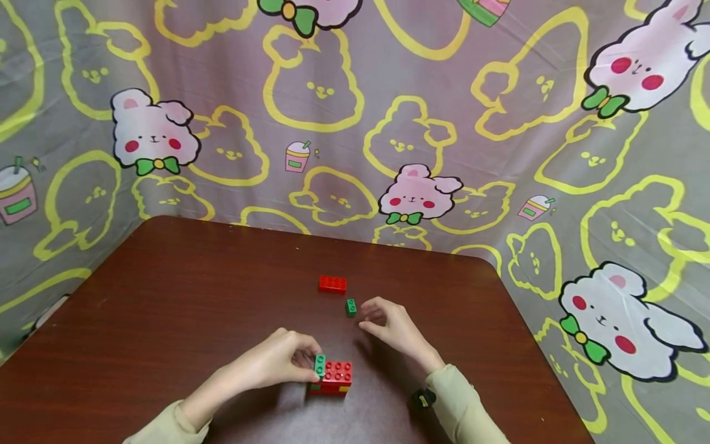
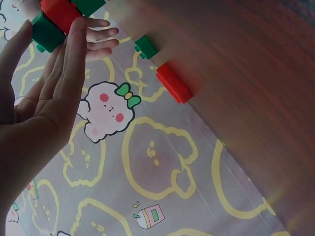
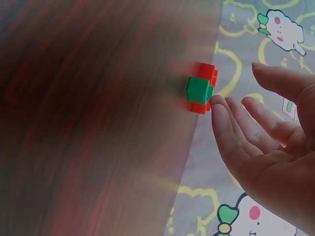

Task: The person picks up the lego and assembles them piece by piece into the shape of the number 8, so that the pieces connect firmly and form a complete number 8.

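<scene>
My left hand (image 1: 307,365) pinches a small green brick (image 1: 320,364) between thumb and fingers, at the left end of a red brick stack (image 1: 338,374) that shows yellow and green at its base, near the table's front. The left wrist view shows that green brick (image 2: 46,32) held against the red one (image 2: 61,12). My right hand (image 1: 367,314) hovers with relaxed, slightly bent fingers just right of another small green brick (image 1: 350,307), holding nothing. A loose red brick (image 1: 333,284) lies just beyond it. In the right wrist view the green brick (image 3: 198,90) sits in front of the red one (image 3: 207,73).
The bricks lie on a dark brown table (image 1: 166,320) with rounded far corners. A grey cloth printed with bunnies (image 1: 416,123) hangs behind the table and along both sides.
</scene>
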Action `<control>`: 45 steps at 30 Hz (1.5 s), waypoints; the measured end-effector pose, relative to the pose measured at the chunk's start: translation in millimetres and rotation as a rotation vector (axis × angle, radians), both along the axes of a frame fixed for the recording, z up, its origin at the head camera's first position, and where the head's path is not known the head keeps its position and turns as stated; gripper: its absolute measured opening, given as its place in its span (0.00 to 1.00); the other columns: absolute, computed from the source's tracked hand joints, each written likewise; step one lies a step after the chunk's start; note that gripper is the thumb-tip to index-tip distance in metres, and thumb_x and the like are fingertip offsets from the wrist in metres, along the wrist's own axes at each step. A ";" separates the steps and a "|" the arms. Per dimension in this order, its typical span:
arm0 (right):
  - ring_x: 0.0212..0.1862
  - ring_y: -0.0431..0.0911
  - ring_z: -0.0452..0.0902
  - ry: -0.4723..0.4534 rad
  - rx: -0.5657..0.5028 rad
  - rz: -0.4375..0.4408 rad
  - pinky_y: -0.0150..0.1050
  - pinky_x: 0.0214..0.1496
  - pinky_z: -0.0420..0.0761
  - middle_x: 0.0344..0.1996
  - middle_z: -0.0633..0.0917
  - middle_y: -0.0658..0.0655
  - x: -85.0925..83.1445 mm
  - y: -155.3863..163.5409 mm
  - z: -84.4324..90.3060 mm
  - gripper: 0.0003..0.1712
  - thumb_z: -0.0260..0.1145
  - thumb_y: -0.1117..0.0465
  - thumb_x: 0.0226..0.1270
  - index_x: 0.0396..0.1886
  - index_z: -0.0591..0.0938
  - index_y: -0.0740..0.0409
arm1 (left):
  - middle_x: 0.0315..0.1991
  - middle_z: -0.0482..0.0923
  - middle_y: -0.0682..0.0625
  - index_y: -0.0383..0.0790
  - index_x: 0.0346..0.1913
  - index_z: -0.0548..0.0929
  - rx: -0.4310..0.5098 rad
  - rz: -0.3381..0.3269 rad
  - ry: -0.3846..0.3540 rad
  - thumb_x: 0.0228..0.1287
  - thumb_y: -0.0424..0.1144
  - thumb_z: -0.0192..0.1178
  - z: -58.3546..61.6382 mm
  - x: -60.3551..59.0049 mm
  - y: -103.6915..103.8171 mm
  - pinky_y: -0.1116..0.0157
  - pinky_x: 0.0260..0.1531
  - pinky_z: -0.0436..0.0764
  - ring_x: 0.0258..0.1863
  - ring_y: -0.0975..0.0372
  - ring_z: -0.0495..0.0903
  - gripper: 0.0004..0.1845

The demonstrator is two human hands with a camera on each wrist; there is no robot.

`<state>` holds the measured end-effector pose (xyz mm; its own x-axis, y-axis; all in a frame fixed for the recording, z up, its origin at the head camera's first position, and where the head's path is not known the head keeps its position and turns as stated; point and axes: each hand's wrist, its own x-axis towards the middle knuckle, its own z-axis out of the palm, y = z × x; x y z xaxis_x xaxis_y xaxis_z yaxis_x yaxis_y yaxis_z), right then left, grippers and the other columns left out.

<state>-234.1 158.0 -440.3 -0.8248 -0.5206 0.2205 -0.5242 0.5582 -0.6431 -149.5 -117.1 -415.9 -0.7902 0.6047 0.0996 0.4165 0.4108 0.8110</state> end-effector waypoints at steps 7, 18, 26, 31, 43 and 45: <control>0.45 0.51 0.87 -0.023 0.001 -0.007 0.46 0.50 0.85 0.45 0.87 0.62 -8.1 -0.7 -1.3 0.19 0.72 0.61 0.62 0.50 0.80 0.64 | 0.35 0.89 0.49 0.34 0.42 0.85 0.000 0.003 0.004 0.54 0.38 0.74 -0.2 -0.3 0.1 0.77 0.31 0.81 0.30 0.72 0.85 0.15; 0.47 0.52 0.86 -0.056 0.029 -0.042 0.48 0.52 0.85 0.45 0.87 0.62 -19.5 -4.2 -3.7 0.19 0.72 0.61 0.62 0.51 0.80 0.64 | 0.35 0.88 0.50 0.34 0.42 0.85 0.007 0.003 -0.022 0.53 0.38 0.74 0.2 0.9 -0.8 0.77 0.31 0.81 0.31 0.71 0.85 0.15; 0.45 0.52 0.86 -0.074 0.037 -0.057 0.47 0.49 0.85 0.45 0.87 0.61 -28.1 -7.9 -7.1 0.20 0.73 0.61 0.61 0.50 0.80 0.65 | 0.35 0.88 0.50 0.35 0.41 0.85 0.022 0.003 -0.037 0.53 0.37 0.74 -0.2 1.2 -1.4 0.77 0.31 0.81 0.31 0.71 0.86 0.14; 0.45 0.52 0.86 -0.101 0.039 -0.050 0.47 0.49 0.85 0.46 0.87 0.62 -32.9 -9.9 -8.3 0.20 0.73 0.60 0.61 0.50 0.80 0.64 | 0.35 0.89 0.50 0.34 0.42 0.85 0.022 0.002 -0.034 0.54 0.38 0.74 -0.2 0.4 -1.9 0.77 0.32 0.81 0.31 0.71 0.86 0.15; 0.46 0.53 0.86 -0.152 0.048 -0.049 0.45 0.48 0.86 0.48 0.86 0.62 -38.8 -14.3 -8.7 0.21 0.73 0.62 0.61 0.52 0.80 0.64 | 0.36 0.89 0.48 0.33 0.42 0.85 0.014 0.011 -0.028 0.54 0.37 0.74 0.5 1.3 -1.8 0.78 0.32 0.81 0.32 0.71 0.86 0.15; 0.46 0.54 0.86 -0.155 0.050 -0.048 0.45 0.47 0.86 0.48 0.86 0.63 -39.6 -15.6 -8.2 0.21 0.73 0.62 0.61 0.52 0.80 0.64 | 0.36 0.89 0.48 0.33 0.42 0.85 0.013 0.015 -0.026 0.54 0.37 0.74 0.6 1.4 -1.7 0.78 0.32 0.81 0.32 0.71 0.86 0.14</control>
<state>-273.7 142.4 -448.5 -0.8711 -0.4871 0.0633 -0.3928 0.6134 -0.6851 -148.1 -118.8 -415.3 -0.8017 0.5914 0.0865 0.3890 0.4065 0.8267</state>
